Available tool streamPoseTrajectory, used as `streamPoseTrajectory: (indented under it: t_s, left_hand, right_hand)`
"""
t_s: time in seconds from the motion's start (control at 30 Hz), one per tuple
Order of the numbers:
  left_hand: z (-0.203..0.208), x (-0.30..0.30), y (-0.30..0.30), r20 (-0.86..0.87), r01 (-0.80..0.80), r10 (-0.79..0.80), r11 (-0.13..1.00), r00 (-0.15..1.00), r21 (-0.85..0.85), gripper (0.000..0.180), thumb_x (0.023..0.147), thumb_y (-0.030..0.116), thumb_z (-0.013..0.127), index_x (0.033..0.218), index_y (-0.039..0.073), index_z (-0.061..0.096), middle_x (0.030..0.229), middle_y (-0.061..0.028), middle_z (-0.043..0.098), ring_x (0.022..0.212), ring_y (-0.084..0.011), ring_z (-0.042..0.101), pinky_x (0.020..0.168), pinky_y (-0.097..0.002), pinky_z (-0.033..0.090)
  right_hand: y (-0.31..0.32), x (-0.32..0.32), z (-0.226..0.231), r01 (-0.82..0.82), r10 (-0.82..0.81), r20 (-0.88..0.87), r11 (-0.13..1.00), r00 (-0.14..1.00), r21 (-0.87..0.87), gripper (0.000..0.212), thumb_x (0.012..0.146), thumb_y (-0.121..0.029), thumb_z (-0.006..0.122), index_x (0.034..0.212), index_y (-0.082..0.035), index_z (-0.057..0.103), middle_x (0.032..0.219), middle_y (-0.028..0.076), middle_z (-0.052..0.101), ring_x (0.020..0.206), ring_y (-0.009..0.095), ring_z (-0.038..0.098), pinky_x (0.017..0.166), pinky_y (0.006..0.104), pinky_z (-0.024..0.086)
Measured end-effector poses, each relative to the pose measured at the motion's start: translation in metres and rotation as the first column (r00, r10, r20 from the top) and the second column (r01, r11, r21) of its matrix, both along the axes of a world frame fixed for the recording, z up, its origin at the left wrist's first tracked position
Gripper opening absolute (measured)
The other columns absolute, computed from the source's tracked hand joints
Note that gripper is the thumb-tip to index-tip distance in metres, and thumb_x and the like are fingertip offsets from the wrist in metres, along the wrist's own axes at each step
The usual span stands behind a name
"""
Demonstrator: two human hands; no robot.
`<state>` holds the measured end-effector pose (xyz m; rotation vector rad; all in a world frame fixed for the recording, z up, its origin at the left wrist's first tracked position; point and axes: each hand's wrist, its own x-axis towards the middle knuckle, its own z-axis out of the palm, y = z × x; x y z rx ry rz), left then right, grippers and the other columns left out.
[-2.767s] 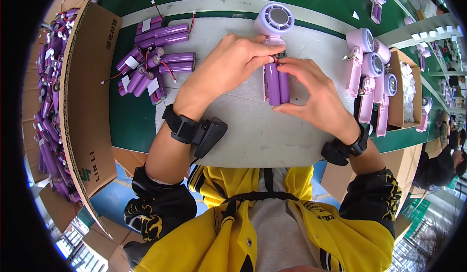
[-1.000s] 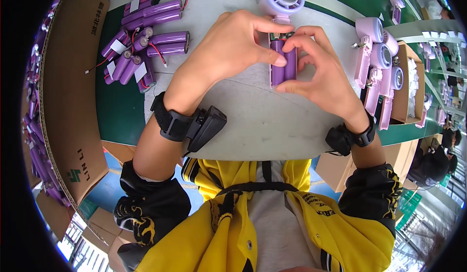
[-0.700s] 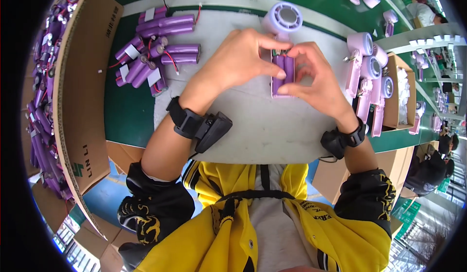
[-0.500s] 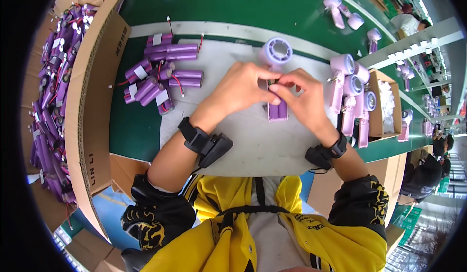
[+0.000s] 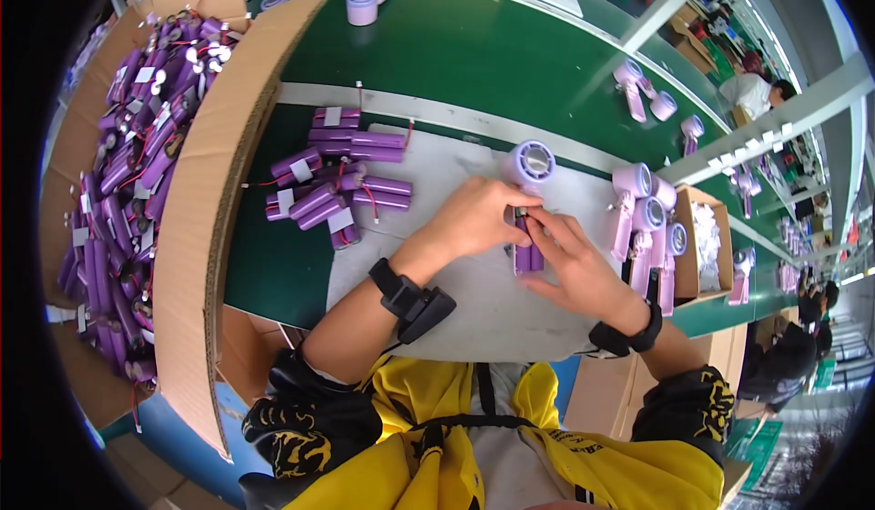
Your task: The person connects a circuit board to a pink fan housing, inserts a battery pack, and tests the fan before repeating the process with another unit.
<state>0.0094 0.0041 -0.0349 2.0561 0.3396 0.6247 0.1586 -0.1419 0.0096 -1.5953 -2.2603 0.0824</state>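
Observation:
A lilac handheld fan [image 5: 531,161] lies on the grey mat with its round head pointing away from me. Its handle is uncovered, showing a purple battery pack [image 5: 528,257] inside. My left hand [image 5: 480,216] is closed on the upper handle just below the head, thumb and index finger pinching there. From the other side, my right hand [image 5: 583,268] presses its fingertips against the same spot, its thumb alongside the batteries. What lies between the fingertips is mostly hidden. Several wrapped purple battery packs [image 5: 317,202] with red leads are heaped left of my left hand.
A large cardboard box [image 5: 214,209] full of battery packs stands at the left. On the right, several lilac fans [image 5: 649,214] lie beside a small carton [image 5: 720,268] of white pieces. A pale rail [image 5: 437,113] crosses the green bench [image 5: 456,50] behind the mat. Co-workers sit far right.
The view has shifted, so the bench appears lower and further right. My right hand's fingers have straightened from a pinch and now reach along the fan handle; my left hand keeps its grip.

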Motion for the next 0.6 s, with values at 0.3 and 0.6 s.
streamPoseTrajectory:
  t_s: [0.3,0.6]
  left_hand:
    - [-0.009,-0.012,0.026,0.036,-0.501,0.501,0.855,0.865,0.132,0.049,0.072,0.013,0.079,0.119,0.012,0.067,0.105,-0.0117,0.07,0.086,-0.0271,0.062,0.081,-0.038,0.049]
    - [-0.004,-0.014,0.024,-0.135,-0.633,0.893,0.404,0.428,0.661,0.031,0.076,0.023,0.074,0.105,0.013,0.071,0.118,-0.0148,0.06,0.119,-0.0389,0.044,0.097,-0.0654,0.031]
  right_hand:
    - [0.151,0.06,-0.005,0.385,-0.406,0.222,0.913,0.886,0.134,0.048,0.077,-0.02,0.074,0.114,0.006,0.058,0.117,0.026,0.06,0.102,0.042,0.062,0.088,0.0465,0.052]
    - [0.166,0.341,-0.035,0.8,-0.673,0.443,0.424,0.592,-0.425,0.063,0.077,-0.036,0.072,0.123,0.001,0.053,0.108,0.021,0.066,0.095,0.033,0.067,0.067,0.0478,0.057]
